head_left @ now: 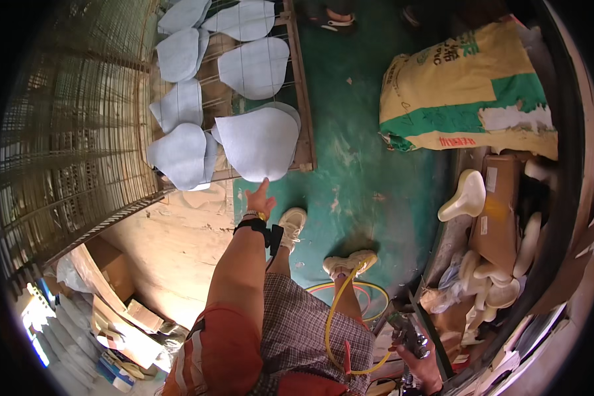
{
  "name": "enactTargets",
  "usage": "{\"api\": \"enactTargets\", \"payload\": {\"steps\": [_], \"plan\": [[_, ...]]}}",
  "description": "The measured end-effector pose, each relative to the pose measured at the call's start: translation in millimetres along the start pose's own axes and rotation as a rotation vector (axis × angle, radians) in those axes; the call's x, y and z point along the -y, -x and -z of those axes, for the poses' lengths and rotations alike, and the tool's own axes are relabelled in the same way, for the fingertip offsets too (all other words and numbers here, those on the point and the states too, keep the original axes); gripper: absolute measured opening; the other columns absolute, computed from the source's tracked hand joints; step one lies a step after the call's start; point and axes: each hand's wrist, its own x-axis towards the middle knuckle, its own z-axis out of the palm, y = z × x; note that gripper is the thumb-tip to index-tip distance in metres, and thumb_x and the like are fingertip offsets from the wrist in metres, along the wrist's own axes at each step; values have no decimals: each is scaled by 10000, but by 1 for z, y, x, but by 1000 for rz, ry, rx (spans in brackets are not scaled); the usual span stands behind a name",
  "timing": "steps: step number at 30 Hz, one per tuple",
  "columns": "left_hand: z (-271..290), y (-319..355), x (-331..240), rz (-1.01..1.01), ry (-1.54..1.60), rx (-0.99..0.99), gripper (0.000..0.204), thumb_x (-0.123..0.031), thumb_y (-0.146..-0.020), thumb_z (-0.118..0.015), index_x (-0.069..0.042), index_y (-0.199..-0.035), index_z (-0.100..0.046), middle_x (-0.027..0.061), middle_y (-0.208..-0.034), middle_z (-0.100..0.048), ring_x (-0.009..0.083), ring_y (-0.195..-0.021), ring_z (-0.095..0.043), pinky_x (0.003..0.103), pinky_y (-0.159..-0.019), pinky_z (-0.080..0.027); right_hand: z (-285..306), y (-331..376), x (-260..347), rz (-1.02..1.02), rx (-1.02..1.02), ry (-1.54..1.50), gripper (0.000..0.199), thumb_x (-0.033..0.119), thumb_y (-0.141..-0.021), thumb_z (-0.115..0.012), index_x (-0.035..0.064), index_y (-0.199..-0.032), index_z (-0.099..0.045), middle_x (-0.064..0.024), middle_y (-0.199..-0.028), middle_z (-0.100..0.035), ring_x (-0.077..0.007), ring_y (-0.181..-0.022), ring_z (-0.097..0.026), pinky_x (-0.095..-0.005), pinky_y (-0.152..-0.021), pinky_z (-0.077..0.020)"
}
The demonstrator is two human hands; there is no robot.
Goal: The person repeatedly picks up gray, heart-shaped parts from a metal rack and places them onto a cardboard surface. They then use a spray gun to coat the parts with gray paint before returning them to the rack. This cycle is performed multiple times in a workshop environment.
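Observation:
My left hand (pixel 261 199) reaches forward with its fingers apart, the index fingertip at the near edge of a pale grey saddle-shaped pad (pixel 257 144). That pad overlaps another one on a wire rack (pixel 303 142) with a brown frame. More pads of the same shape, such as this one (pixel 254 68), lie in two rows beyond and to the left. Low at the right, my right hand (pixel 424 369) is closed around a metal spray gun (pixel 409 338), partly in shadow. A yellow hose (pixel 330 323) loops across my lap near it.
A yellow and green woven sack (pixel 462 92) lies at the far right. Below it are a cream saddle-shaped piece (pixel 464 196), a cardboard box (pixel 498 211) and several more cream pieces (pixel 501 290). Stacked wire racks (pixel 86 132) stand at the left, beside a wooden board (pixel 171 231).

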Motion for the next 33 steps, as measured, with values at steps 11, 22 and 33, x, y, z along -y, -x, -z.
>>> {"api": "enactTargets", "payload": {"steps": [11,22,33], "plan": [[61,140,-19,-162,-473,361,604,-174,-759,-631,-160,-1302,-367,87,-1097,-501,303,-929,-546,408,-796,-472,69,232,40,372,-289,-188,525,99,-874,-623,52,-1348,-402,-59,-1073,-589,-115,-972,-543,-272,-863,-439],[-260,621,61,-1346,-788,1108,186,-28,-840,-584,14,-1017,-620,49,-923,-639,113,-820,-592,245,-735,-484,114,452,-43,755,-1077,-595,583,128,-824,-647,-20,-1327,-392,-62,-899,-574,-146,-815,-569,-293,-756,-471],[-368,699,240,-1682,-1591,949,197,-173,-776,-625,-89,-940,-693,94,-968,-662,284,-923,-610,415,-786,-483,128,491,-94,689,-1233,-781,581,166,-791,-679,-36,-1278,-434,-77,-829,-603,-147,-751,-586,-275,-686,-483]]}}
